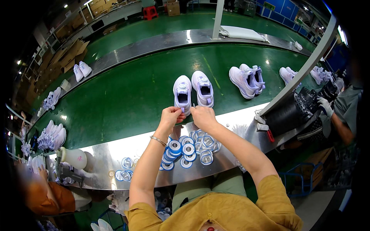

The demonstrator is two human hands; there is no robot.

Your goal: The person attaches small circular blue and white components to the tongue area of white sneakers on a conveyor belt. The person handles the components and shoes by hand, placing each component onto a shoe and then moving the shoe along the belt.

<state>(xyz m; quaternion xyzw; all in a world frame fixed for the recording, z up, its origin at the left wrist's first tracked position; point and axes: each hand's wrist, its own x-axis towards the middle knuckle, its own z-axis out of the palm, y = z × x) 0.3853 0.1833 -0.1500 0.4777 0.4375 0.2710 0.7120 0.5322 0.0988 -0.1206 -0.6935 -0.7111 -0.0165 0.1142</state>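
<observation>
A pair of white and lilac sneakers stands on the green conveyor belt, toes pointing away from me. My left hand [172, 116] is closed on the heel pull tab of the left sneaker [182, 91]. Behind the heels, between the two shoes, my right hand [204, 117] has its fingers pinched together; whatever they hold is hidden or too small to make out. The right sneaker [203, 89] stands just beyond that hand. Beneath my forearms, a heap of round blue-and-white tags [188, 149] lies on the metal ledge [150, 178].
More sneakers [246, 81] stand on the belt [127, 96] to the right, others to the left. A pale jar [75, 158] sits on the ledge at left. Metal posts [300, 77] rise at right. Co-workers sit on both sides, one wearing a white glove [325, 106].
</observation>
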